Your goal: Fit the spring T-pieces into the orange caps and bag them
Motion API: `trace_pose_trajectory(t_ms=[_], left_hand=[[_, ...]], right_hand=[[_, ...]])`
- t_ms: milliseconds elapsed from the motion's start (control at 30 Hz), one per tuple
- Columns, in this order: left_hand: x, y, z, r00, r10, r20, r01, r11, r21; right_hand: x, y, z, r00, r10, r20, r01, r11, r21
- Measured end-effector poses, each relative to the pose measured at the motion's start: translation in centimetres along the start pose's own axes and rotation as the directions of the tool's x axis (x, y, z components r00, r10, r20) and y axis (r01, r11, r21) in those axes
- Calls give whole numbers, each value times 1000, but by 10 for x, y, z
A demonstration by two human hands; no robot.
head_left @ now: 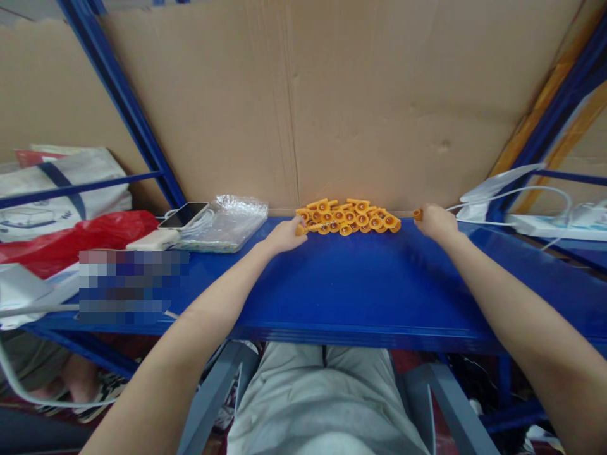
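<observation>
A pile of orange-yellow funnel-shaped pieces (348, 218) lies against the cardboard at the back of the blue table (351, 284); most flared mouths face me. At the pile's left end, my left hand (284, 236) is closed on an orange-yellow funnel-shaped piece (300, 229). A thin twisted strand (322, 225) stretches from there across the front of the pile; whether it is joined to the held piece I cannot tell. Right of the pile and apart from it, my right hand (440, 222) pinches a darker orange tube-like piece (418, 215), its far end hidden by the fingers.
On the left lie a phone (184, 215), a clear plastic packet (227, 224), a white block (153, 239) and a red bag (95, 240). A white cable (564, 193) loops at the right. Blue frame posts (128, 107) and a cardboard wall (355, 95) enclose the table.
</observation>
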State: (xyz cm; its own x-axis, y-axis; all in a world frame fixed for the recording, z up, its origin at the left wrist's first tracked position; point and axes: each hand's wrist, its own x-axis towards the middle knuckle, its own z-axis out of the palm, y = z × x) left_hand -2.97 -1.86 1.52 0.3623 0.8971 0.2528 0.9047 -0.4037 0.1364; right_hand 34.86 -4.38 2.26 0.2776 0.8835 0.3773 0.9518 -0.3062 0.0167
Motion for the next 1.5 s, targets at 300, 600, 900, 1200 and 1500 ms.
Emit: trace_pose_trajectory(t_ms=[300, 600, 900, 1200, 1500], left_hand=[[-4, 12, -1, 992, 38, -124, -44, 998, -47], [-6, 17, 1, 984, 80, -159, -92, 993, -70], [-6, 18, 4, 979, 95, -180, -109, 991, -73], [-7, 21, 3, 978, 99, -186, -122, 985, -119], [-7, 22, 4, 974, 89, -210, -119, 984, -135]], right_hand=[[-26, -51, -17, 924, -345, -164, 357, 933, 49], [-43, -78, -4, 775, -558, -299, 608, 787, 107], [-48, -84, -4, 780, -558, -282, 606, 786, 124], [-49, -85, -5, 801, -536, -268, 577, 810, 102], [-54, -88, -14, 823, -522, -224, 548, 834, 65]])
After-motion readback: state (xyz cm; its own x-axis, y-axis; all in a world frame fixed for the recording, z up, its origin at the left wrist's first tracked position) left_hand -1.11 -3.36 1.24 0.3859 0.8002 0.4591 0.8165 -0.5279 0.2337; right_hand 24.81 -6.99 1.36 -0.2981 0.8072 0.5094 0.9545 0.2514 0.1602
